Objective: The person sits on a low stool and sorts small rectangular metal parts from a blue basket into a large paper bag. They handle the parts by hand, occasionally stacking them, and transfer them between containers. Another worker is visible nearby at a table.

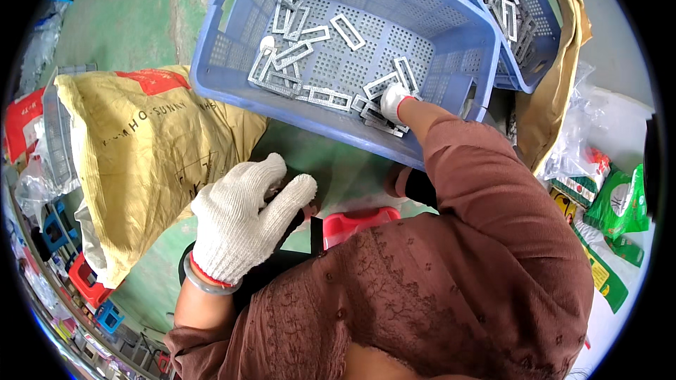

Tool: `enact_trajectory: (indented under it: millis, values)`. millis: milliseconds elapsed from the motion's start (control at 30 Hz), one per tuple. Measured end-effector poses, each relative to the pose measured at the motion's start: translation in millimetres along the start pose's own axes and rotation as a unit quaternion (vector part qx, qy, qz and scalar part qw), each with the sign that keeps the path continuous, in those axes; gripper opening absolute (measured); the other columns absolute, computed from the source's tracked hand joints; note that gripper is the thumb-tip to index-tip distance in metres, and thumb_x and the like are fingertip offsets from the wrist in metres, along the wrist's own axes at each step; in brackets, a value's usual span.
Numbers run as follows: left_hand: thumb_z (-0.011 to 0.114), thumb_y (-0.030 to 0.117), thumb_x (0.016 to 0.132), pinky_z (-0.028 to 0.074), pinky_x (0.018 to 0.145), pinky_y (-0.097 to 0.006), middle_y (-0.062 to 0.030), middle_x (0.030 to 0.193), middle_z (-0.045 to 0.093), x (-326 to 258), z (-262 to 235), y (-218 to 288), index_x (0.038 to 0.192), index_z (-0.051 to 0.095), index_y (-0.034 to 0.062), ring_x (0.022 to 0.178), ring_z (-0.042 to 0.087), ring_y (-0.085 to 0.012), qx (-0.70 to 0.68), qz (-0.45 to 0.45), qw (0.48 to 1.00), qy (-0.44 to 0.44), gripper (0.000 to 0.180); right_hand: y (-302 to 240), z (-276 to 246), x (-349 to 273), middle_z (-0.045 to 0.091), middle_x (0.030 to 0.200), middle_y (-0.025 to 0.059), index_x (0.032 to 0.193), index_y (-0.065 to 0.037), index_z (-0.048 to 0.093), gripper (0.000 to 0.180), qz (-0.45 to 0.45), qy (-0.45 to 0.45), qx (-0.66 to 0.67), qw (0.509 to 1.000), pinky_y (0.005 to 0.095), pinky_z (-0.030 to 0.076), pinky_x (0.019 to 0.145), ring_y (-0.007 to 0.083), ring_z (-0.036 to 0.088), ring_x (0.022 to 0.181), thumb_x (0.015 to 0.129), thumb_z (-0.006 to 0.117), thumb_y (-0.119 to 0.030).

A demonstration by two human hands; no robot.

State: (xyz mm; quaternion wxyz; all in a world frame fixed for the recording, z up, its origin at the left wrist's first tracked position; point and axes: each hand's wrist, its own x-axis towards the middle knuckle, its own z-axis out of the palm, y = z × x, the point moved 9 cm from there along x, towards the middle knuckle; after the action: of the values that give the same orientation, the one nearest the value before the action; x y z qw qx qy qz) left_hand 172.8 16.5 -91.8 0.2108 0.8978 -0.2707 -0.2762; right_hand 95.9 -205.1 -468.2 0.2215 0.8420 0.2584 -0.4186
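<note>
Your right hand (391, 100), gloved white, reached into the blue crate (232, 63) and its fingers were closed on the flat metal frames (377, 114) lying just beneath it; more frames lay scattered further off to its left. Your left hand (243, 222) hovered spread apart, holding nothing, over the green floor (141, 21), beside the yellow sack (141, 155).

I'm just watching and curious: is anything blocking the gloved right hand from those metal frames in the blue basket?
Nothing visible does. The right hand is already inside the blue basket, resting on the metal frames near its front wall. The left hand is outside the basket.
</note>
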Motion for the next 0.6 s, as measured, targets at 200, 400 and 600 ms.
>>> enact_trajectory:
  millis: [200, 400, 600]
  values:
    - [0.072, 0.032, 0.087, 0.050, 0.063, -0.035, -0.0099, 0.072, 0.063, -4, -3, 0, 0.086, 0.070, 0.0095, 0.069, 0.065, -0.0261, -0.042, 0.011, 0.999, 0.004, 0.022, 30, -5, -17, 0.075, 0.103, 0.0059, 0.101, -0.015, 0.079, 0.025, -0.036, -0.024, 0.044, 0.998, 0.0386, 0.059, 0.077, 0.0250, 0.072, 0.099, 0.078, 0.069, -0.015]
    - [0.071, 0.034, 0.088, 0.050, 0.062, -0.035, -0.0106, 0.072, 0.064, -5, -5, 11, 0.085, 0.069, 0.0092, 0.069, 0.065, -0.0259, 0.005, 0.061, 0.998, -0.004, 0.025, 16, 1, -18, 0.074, 0.108, 0.0071, 0.104, -0.015, 0.078, 0.029, -0.026, -0.045, 0.066, 0.996, 0.0404, 0.059, 0.079, 0.0255, 0.071, 0.101, 0.075, 0.074, -0.020]
    - [0.069, 0.036, 0.089, 0.050, 0.062, -0.035, -0.0120, 0.073, 0.064, -2, 1, 2, 0.085, 0.070, 0.0099, 0.069, 0.065, -0.0286, -0.027, 0.017, 0.999, -0.028, 0.027, 6, 19, 2, 0.073, 0.110, 0.0111, 0.106, -0.013, 0.078, 0.029, 0.091, -0.053, 0.079, 0.991, 0.0401, 0.056, 0.083, 0.0295, 0.069, 0.104, 0.078, 0.071, -0.018]
